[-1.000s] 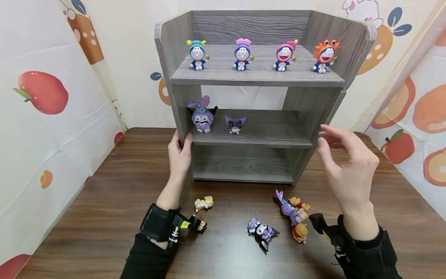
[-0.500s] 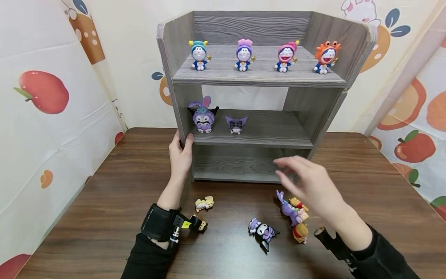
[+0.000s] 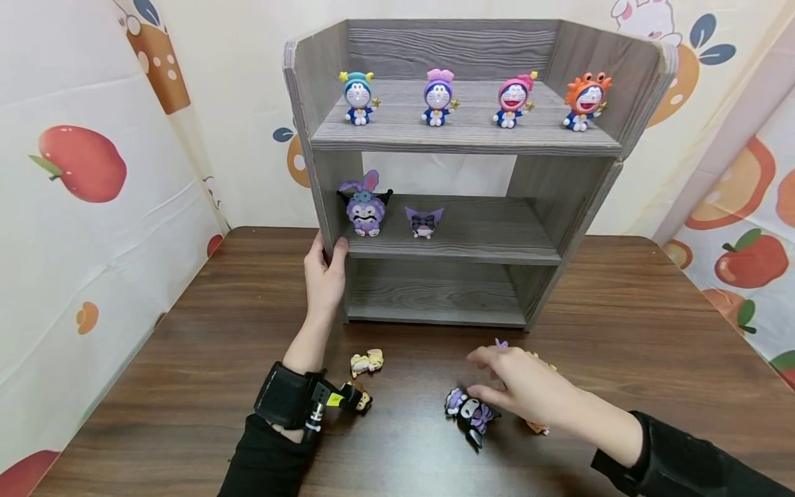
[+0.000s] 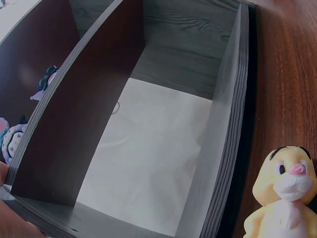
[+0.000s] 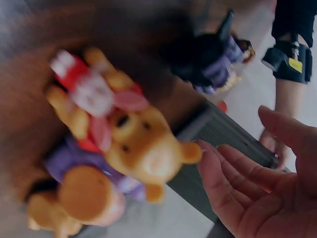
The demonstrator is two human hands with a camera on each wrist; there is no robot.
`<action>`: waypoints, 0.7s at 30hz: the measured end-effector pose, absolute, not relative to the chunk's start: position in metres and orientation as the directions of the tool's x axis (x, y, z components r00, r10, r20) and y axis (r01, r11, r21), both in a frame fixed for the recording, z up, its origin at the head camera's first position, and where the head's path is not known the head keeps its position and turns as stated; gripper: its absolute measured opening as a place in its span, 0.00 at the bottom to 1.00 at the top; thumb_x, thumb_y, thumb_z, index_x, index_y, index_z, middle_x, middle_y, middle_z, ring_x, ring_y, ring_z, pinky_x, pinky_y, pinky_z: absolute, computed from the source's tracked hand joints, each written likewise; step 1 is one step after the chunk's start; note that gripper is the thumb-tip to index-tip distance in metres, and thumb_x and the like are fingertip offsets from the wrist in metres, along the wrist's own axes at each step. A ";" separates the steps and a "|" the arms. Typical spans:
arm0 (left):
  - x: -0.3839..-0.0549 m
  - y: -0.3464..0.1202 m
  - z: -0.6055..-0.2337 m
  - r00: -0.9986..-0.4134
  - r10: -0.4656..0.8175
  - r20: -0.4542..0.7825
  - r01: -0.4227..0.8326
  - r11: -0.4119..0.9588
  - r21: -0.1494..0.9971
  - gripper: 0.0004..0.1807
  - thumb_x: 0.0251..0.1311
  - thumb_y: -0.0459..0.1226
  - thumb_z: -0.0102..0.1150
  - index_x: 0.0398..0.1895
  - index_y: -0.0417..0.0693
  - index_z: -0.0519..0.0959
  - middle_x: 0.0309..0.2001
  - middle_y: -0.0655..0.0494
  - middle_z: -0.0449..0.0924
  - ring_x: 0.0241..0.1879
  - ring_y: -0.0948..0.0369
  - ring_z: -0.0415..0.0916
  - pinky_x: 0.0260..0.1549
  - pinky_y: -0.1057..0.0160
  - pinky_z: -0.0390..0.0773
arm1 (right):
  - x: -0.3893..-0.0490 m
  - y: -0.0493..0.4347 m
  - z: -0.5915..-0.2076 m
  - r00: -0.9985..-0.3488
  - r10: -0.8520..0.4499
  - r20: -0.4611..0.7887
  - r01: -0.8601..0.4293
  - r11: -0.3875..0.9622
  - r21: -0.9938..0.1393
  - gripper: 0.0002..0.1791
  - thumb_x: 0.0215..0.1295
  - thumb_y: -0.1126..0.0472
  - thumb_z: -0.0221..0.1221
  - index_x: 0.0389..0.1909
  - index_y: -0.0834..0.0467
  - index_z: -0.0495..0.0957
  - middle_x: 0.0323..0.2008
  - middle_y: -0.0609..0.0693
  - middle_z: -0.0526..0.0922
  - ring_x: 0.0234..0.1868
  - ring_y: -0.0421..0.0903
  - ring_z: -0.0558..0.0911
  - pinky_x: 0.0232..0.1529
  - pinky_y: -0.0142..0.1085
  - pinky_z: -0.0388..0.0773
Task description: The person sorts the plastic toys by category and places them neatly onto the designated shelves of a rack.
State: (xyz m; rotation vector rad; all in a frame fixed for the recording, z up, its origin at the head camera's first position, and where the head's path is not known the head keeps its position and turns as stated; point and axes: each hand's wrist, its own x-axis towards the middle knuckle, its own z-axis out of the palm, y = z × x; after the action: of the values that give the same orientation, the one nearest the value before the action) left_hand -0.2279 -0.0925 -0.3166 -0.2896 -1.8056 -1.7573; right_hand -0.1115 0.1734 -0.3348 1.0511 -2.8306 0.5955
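My left hand (image 3: 324,283) grips the left side board of the grey wooden shelf (image 3: 459,146), thumb at the front edge. Over the table, my right hand (image 3: 528,386) reaches down with spread, slightly bent fingers, holding nothing. Its thumb tip is close to a black-and-purple figurine (image 3: 470,417) lying on the tabletop. The hand and forearm hide most of a group of figurines in the head view. In the right wrist view, that group includes a yellow bear figurine (image 5: 133,144) in red and a purple figurine (image 5: 74,161); the view is blurred.
Several blue-and-white cat figurines (image 3: 437,96) in coloured hats line the top shelf. A purple rabbit-eared figurine (image 3: 365,212) and a small purple one (image 3: 424,222) stand on the middle shelf. A pale yellow figurine (image 3: 366,362) and a brownish one (image 3: 363,402) lie by my left wrist.
My right hand has moved left and down from beside the shelf's right side to the figurines on the table. The left hand keeps its grip on the shelf.
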 end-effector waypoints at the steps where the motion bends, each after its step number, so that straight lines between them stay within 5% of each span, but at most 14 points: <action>1: -0.225 -0.092 -0.314 -0.799 -0.245 0.549 0.542 0.100 0.834 0.16 0.57 0.25 0.44 0.49 0.27 0.69 0.45 0.33 0.73 0.44 0.52 0.69 0.42 0.66 0.66 | -0.110 0.174 -0.336 -0.771 -0.614 0.167 -0.628 0.692 -0.356 0.19 0.54 0.55 0.60 0.41 0.66 0.74 0.32 0.51 0.79 0.28 0.39 0.77 0.28 0.32 0.74; 8: -0.214 -0.088 -0.302 -0.801 -0.244 0.547 0.544 0.084 0.835 0.16 0.57 0.24 0.43 0.49 0.25 0.68 0.46 0.31 0.71 0.45 0.49 0.69 0.42 0.68 0.66 | -0.106 0.176 -0.348 -0.802 -0.597 -0.020 -0.507 0.697 -0.508 0.27 0.53 0.46 0.59 0.43 0.66 0.71 0.28 0.45 0.77 0.22 0.31 0.71 0.25 0.30 0.70; 21: -0.227 -0.093 -0.317 -0.794 -0.254 0.552 0.546 0.098 0.832 0.16 0.57 0.25 0.44 0.49 0.28 0.70 0.44 0.34 0.73 0.41 0.56 0.69 0.39 0.67 0.66 | -0.100 0.172 -0.366 -0.798 -0.603 -0.013 -0.495 0.666 -0.558 0.18 0.48 0.53 0.64 0.32 0.59 0.69 0.16 0.34 0.70 0.17 0.28 0.63 0.16 0.26 0.61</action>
State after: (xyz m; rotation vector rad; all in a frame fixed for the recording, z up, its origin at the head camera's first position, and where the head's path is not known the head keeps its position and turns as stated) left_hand -0.2275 -0.0928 -0.3168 -0.2859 -1.7947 -1.7573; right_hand -0.0996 0.1722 -0.3662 1.0150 -3.0450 0.9208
